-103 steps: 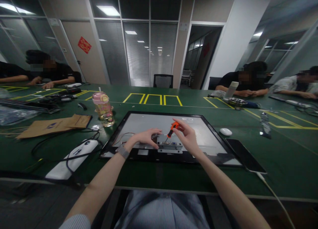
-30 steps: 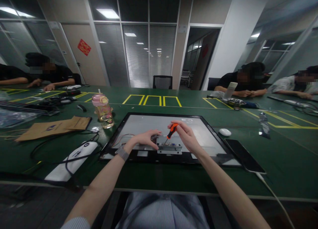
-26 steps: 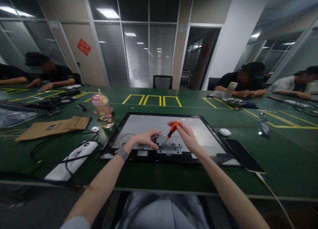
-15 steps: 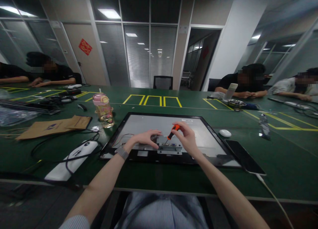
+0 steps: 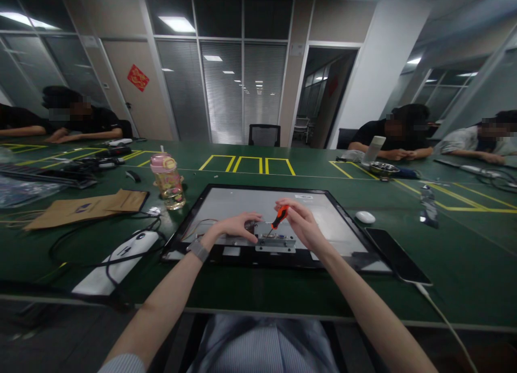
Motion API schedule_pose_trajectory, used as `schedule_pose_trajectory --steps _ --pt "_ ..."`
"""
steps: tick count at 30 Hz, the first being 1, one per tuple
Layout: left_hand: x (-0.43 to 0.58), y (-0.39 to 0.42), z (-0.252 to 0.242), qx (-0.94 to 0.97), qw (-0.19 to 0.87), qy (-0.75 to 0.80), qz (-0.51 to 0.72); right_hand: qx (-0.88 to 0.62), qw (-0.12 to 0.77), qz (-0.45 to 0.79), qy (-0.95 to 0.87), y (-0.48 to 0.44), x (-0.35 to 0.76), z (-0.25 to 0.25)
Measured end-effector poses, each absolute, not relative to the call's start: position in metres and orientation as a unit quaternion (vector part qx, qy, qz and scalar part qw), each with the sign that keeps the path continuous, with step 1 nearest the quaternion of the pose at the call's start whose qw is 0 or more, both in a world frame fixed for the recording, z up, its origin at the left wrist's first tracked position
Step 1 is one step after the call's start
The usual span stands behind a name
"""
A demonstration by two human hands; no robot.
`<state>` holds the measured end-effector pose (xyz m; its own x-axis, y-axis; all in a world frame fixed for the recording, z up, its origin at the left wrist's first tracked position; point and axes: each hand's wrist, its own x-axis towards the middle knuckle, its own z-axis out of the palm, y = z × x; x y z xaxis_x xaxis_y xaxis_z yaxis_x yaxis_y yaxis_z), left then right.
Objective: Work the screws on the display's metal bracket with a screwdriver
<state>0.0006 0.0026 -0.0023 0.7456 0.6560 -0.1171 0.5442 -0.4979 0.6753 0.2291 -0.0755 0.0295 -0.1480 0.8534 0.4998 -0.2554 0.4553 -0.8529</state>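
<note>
An orange-and-black screwdriver (image 5: 280, 216) is pinched in my right hand (image 5: 302, 222). It leans, with its thin shaft pointing down to the left at a metal bracket (image 5: 278, 247) fitted with connector ports. My left hand (image 5: 239, 225) rests at the bracket's left end, thumb and fingers spread apart over a small circuit board (image 5: 239, 240) that it partly hides. Whether the thumb presses on the bracket, I cannot tell. Both hands are over the near part of a large flat display panel (image 5: 258, 196), which lies with its grey metal back up and a black frame round it.
On the left stand a pink-lidded bottle (image 5: 168, 182), a paper bag (image 5: 81, 208) and a white power strip (image 5: 117, 262) with black cables. To the right lie a white mouse-like case (image 5: 365, 217) and a phone (image 5: 398, 255) on a cable. Other people sit across the green table (image 5: 242, 287).
My right hand has shifted slightly on the screwdriver's handle, its fingers now turned differently. The handle has moved a little left. My left hand stays in place.
</note>
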Motion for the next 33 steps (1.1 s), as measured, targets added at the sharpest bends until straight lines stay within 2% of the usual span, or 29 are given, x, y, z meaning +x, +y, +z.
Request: schedule_pose_trajectory --steps 14,19,21,27,33 --pt "0.001 0.004 -0.004 0.864 0.364 0.339 0.081 -0.259 0.585 0.461 -0.615 -0.074 0.233 0.029" --pt "0.0 0.002 -0.003 0.861 0.359 0.352 0.076 -0.312 0.588 0.313 -0.678 -0.079 0.233 0.031" --pt "0.0 0.002 -0.003 0.863 0.354 0.353 0.075 -0.294 0.589 0.298 -0.691 -0.082 0.232 0.033" --pt "0.0 0.004 -0.005 0.867 0.352 0.346 0.074 -0.266 0.555 0.364 -0.699 -0.08 0.231 0.033" --pt "0.0 0.005 -0.006 0.86 0.36 0.356 0.067 -0.3 0.617 0.369 -0.627 -0.073 0.232 0.025"
